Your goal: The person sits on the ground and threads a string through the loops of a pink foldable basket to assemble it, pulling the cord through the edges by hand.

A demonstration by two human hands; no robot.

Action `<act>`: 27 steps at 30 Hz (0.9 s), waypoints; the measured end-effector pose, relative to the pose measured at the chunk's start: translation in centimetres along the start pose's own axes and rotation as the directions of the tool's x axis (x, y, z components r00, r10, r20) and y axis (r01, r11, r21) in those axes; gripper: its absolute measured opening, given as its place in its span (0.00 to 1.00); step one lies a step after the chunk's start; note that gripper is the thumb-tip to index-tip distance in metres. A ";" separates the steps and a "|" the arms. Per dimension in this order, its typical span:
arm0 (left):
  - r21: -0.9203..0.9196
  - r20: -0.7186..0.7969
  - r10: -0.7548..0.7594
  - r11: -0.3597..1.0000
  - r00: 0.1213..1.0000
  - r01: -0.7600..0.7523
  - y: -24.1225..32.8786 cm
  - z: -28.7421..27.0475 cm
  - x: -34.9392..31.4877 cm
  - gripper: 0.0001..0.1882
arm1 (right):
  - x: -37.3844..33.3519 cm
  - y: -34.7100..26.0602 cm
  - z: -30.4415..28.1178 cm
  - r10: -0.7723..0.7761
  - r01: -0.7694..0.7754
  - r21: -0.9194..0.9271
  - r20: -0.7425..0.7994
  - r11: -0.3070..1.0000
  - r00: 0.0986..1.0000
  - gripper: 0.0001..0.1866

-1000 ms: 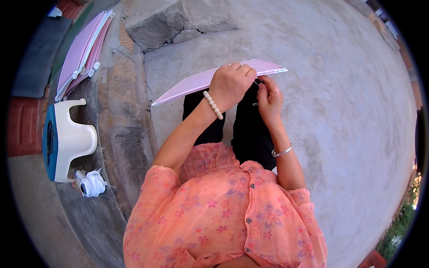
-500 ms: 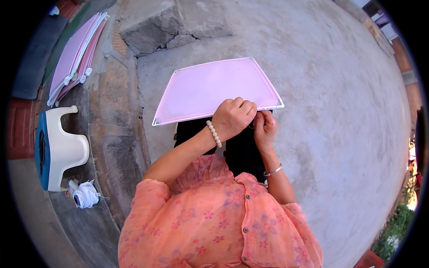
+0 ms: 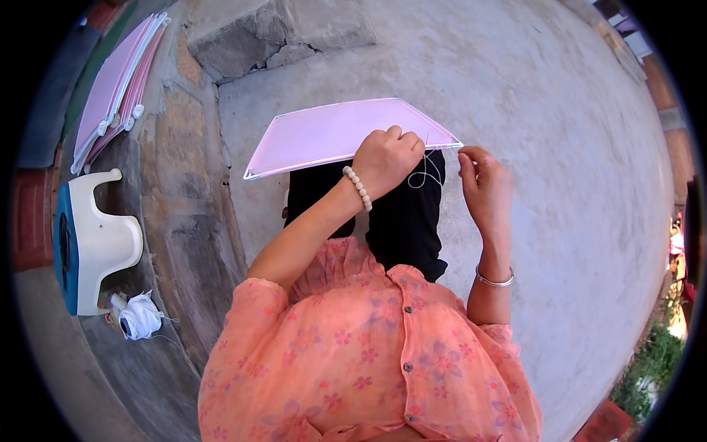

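Note:
A pink mesh-like panel (image 3: 331, 131) with a white rim rests tilted across my lap. My left hand (image 3: 388, 162), with a beaded bracelet at the wrist, is closed on its near edge, right of the middle. Beside those fingers a thin white thread (image 3: 427, 174) hangs in a loose loop over my black trousers. My right hand (image 3: 487, 190) is just off the panel's right corner, thumb and forefinger bent close together. What sits between those fingertips is too small to make out.
On the left, a stack of similar pink panels (image 3: 118, 81) leans on a stone ledge. Nearer stand a white and blue stool (image 3: 107, 239) and a spool of white thread (image 3: 141, 317). A broken concrete block (image 3: 250, 37) lies beyond the panel on the concrete floor (image 3: 574, 184).
My right hand has moved away from the left, out to the right past the panel's corner. The panel now looks flatter, and a thread loop shows beside my left hand.

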State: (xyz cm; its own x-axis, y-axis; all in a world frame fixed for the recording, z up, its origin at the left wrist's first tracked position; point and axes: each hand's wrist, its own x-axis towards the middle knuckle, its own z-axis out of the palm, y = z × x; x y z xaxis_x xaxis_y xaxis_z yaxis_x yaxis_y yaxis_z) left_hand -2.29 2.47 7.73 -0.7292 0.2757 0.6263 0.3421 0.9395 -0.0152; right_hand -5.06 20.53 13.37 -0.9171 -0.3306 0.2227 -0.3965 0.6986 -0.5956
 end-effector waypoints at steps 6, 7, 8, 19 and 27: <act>-0.078 0.060 0.017 0.997 0.998 -0.012 0.3 0.3 0.8 0.03 | 5.8 1.7 2.0 -0.330 0.367 -0.353 0.161 0.861 0.930 0.08; -0.065 0.088 0.022 0.998 0.996 -0.016 0.1 0.2 0.9 0.02 | 6.4 2.4 2.9 -0.239 0.270 -0.090 0.260 0.959 0.936 0.07; -0.059 0.087 0.019 0.998 0.996 -0.013 0.0 0.2 0.9 0.02 | 6.9 2.9 3.5 -0.176 0.122 0.162 0.377 0.979 0.909 0.07; -0.173 0.056 0.019 0.985 0.998 -0.009 -0.3 -0.1 0.0 0.03 | 7.9 3.3 4.3 -0.219 0.108 0.227 0.551 0.968 0.805 0.09; -0.161 0.069 0.029 0.987 0.997 -0.017 -1.2 0.6 0.5 0.02 | 11.6 -6.6 2.7 -0.206 0.170 0.277 0.106 0.946 0.973 0.09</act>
State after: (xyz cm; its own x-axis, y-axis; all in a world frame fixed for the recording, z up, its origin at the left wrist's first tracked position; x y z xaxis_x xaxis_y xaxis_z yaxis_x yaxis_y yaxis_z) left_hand -3.45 1.57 7.64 -0.7586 0.3159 0.5699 0.4456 0.8896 0.1000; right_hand -13.00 10.36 17.77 -0.8060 -0.5328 0.2578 -0.5196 0.4283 -0.7394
